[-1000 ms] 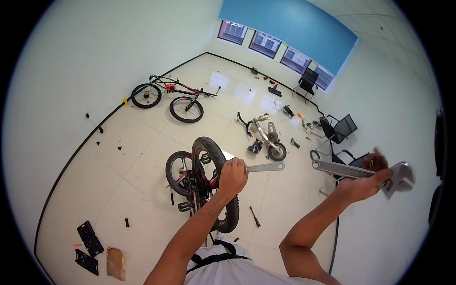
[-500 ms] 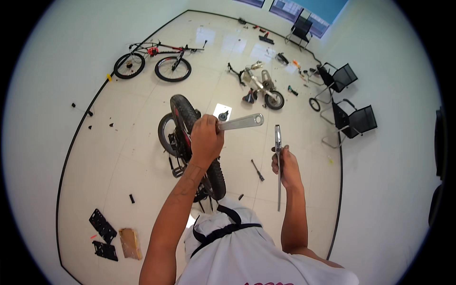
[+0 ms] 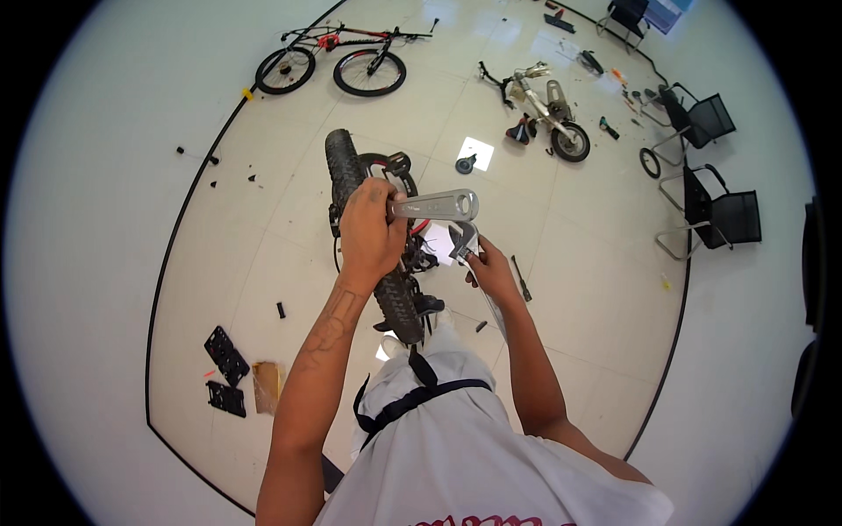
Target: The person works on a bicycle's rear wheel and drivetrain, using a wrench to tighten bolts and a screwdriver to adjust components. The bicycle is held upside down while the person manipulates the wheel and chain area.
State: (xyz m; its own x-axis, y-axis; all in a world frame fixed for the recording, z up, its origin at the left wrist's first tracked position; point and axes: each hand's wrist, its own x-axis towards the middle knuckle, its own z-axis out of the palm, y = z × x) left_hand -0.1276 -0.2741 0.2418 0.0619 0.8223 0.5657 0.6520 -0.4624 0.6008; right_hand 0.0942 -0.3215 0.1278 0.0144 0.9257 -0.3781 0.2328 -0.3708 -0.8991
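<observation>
My left hand (image 3: 375,230) is closed around one end of a silver wrench (image 3: 434,205). Its handle, with a hole at the tip, sticks out to the right, and my fingers cover the other end. My right hand (image 3: 494,273) grips a silver adjustable wrench (image 3: 461,240) just behind its head. That head is up near the first wrench's handle tip; whether they touch I cannot tell. The handle runs back beneath my right wrist. Below my left hand stands a bicycle with a thick, knobby black tyre (image 3: 399,309), its middle hidden by the hand.
A black and red bicycle (image 3: 370,74) is at the far left. Far right, a partly dismantled small bike (image 3: 545,110) lies near chairs (image 3: 735,217). An open black tool case (image 3: 227,355) and brown packet (image 3: 267,386) lie left. A dark tool (image 3: 522,279) lies right.
My right hand has moved left and up, bringing the adjustable wrench beside the other one and turning its head. My left hand keeps its grip. The view has shifted, so the room appears higher and farther right.
</observation>
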